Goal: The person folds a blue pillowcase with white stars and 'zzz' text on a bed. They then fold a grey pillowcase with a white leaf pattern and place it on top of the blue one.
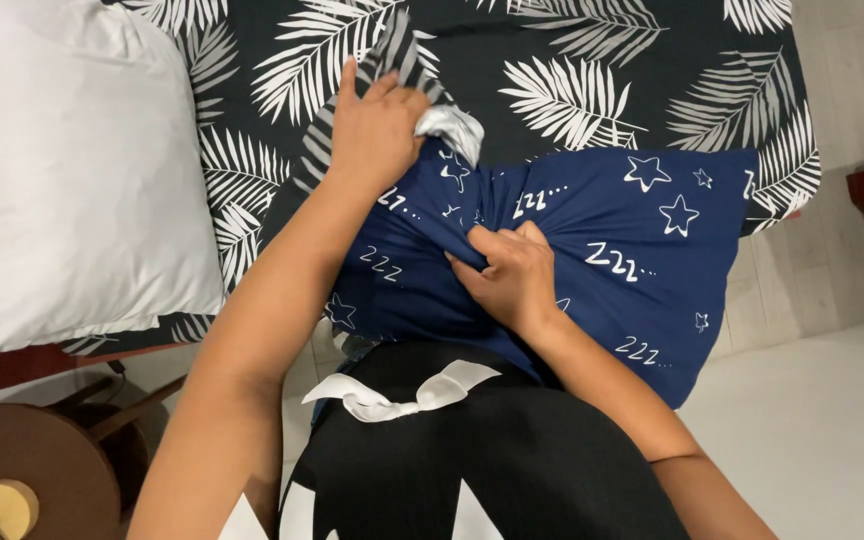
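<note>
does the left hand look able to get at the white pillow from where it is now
Probably yes. The left hand grips the edge of the navy pillowcase, and the white pillow lies to its left on the bed with only bare leaf-print bedspread between; it would need to let go first.

Pillowcase (602, 250): dark navy cloth printed with white stars and sleep letters, partly drawn over a pillow. It lies across the bed's edge, bunched and creased near its middle, smoother toward its right end. Pillow (449, 125): pale grey-white corner showing at the case's upper left opening; the rest is hidden inside the case.
</note>
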